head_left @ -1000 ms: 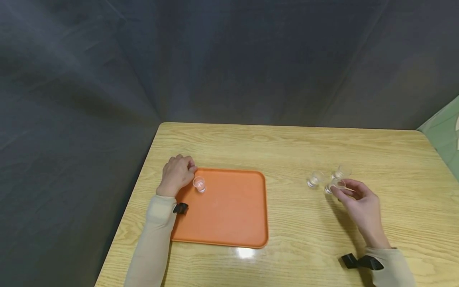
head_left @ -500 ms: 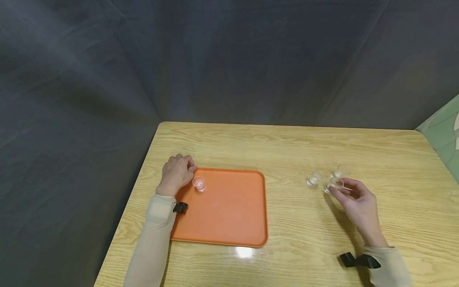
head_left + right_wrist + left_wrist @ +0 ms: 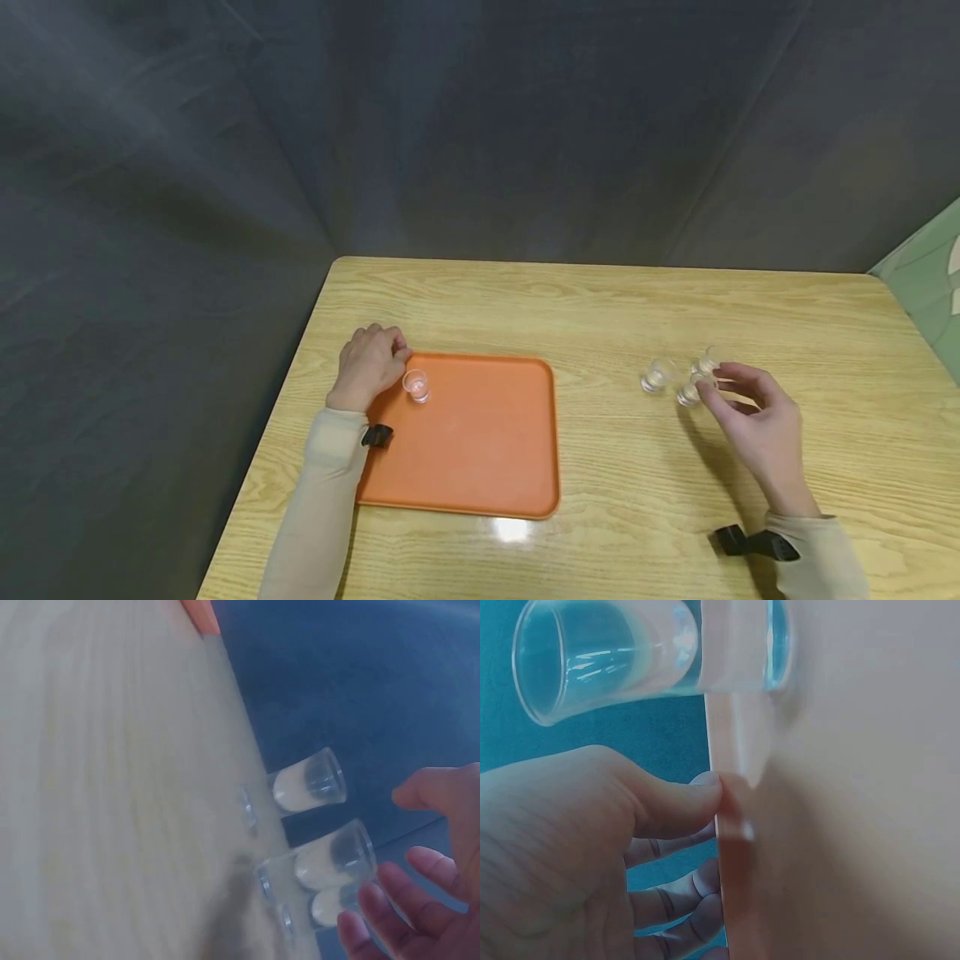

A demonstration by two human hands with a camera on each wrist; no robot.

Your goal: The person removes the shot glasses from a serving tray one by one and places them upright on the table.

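My left hand (image 3: pixel 369 367) grips the far left corner of an orange tray (image 3: pixel 480 442); in the left wrist view its thumb lies on the rim and the fingers go behind it. Just beside that hand, a small clear shot glass (image 3: pixel 417 387) stands on the tray. To the right, three more shot glasses are grouped upright on the table: a left one (image 3: pixel 656 377), a near one (image 3: pixel 687 393) and a far one (image 3: pixel 706 361). Around the near glass my right hand (image 3: pixel 761 429) has thumb and fingers spread apart. In the right wrist view its fingertips overlap the rims of two glasses (image 3: pixel 337 859).
The wooden table (image 3: pixel 600 542) carries tray and glasses. A dark curtain (image 3: pixel 525 133) hangs along its back and left sides. Green patterned cloth (image 3: pixel 926 275) shows at the far right. Black straps (image 3: pixel 757 546) sit at both wrists.
My right hand's thumb and fingers have parted at the near glass, and the hand has shifted slightly right. The glasses keep nearly the same places. The left hand stays at the tray corner.
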